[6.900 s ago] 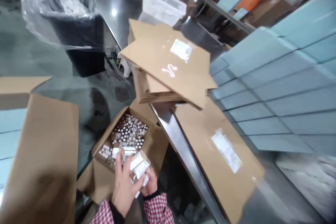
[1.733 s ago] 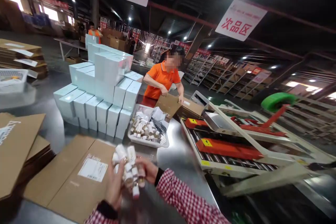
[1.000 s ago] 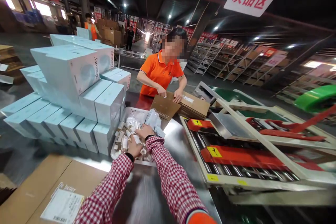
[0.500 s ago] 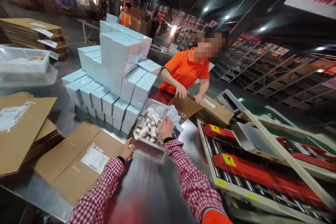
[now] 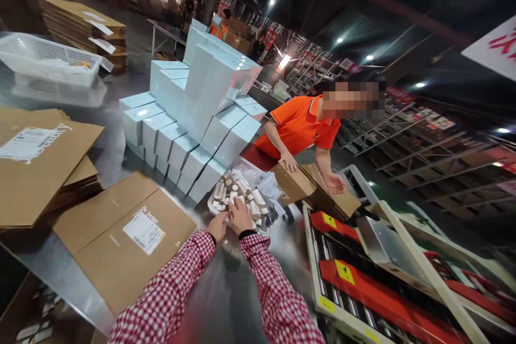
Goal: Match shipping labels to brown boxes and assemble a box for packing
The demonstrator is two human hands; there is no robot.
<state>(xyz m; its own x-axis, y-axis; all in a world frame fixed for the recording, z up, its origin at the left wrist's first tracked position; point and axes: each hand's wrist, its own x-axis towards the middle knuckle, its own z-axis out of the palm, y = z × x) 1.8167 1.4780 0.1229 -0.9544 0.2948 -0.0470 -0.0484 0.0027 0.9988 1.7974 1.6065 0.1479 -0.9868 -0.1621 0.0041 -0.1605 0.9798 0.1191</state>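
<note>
Reaching across the steel table (image 5: 237, 301), left hand (image 5: 218, 225) and right hand (image 5: 241, 216) rest open-fingered on small bottles (image 5: 242, 197) in a white basket (image 5: 212, 206), grasping nothing.

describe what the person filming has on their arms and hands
Both arms wear long sleeves in a red and white check: left sleeve, right sleeve. A dark inner cuff shows at each wrist, clearest as a black band at the right wrist. The left hand and right hand are bare, with no gloves visible.
</note>
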